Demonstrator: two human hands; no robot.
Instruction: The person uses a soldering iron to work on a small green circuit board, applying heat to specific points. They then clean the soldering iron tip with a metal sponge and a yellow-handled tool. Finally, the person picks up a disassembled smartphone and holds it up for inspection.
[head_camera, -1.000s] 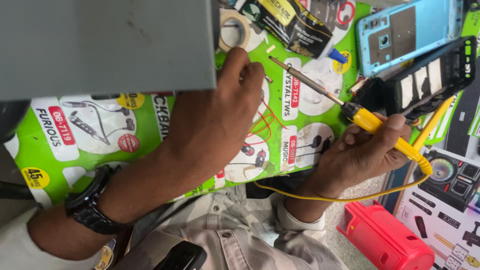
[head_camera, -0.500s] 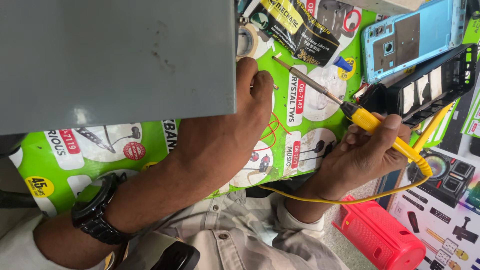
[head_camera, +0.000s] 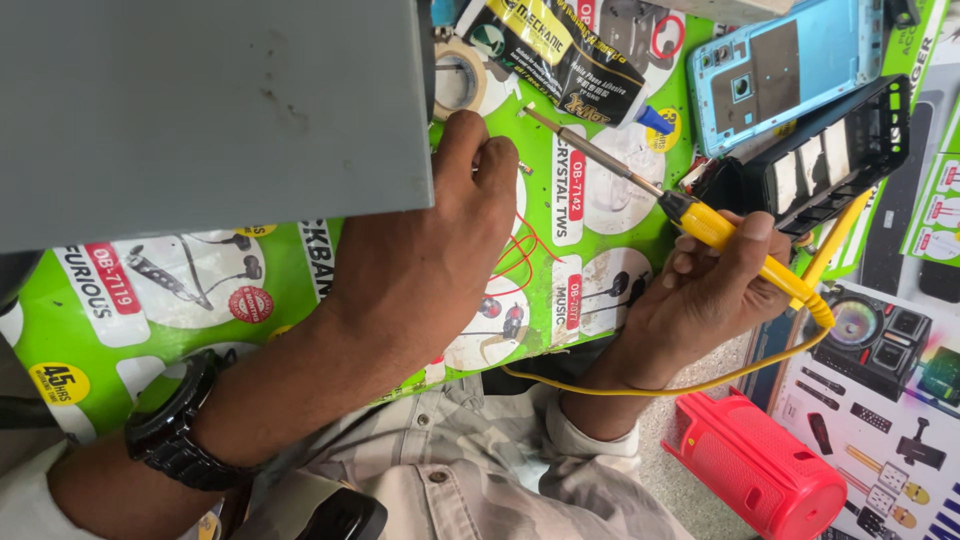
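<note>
My right hand (head_camera: 712, 290) grips a yellow-handled soldering iron (head_camera: 700, 222) like a pen, its metal tip pointing up-left over the green printed mat (head_camera: 590, 250). My left hand (head_camera: 440, 255) rests on the mat with its fingertips pinched at a small part near thin red wires (head_camera: 520, 255); what the fingers hold is too small to tell. The iron's tip ends just right of and above those fingertips. A black watch (head_camera: 180, 425) sits on the left wrist. The iron's yellow cord (head_camera: 680, 385) loops under my right wrist.
A grey box (head_camera: 215, 115) fills the upper left. A tape roll (head_camera: 458, 80) and a black pouch (head_camera: 560, 55) lie at the top. A blue phone back cover (head_camera: 790, 65) and a black phone frame (head_camera: 830, 155) sit upper right. A red cylindrical speaker (head_camera: 760, 470) lies lower right.
My left hand has slid up and right along the mat toward the iron's tip. The right hand and soldering iron have shifted only slightly.
</note>
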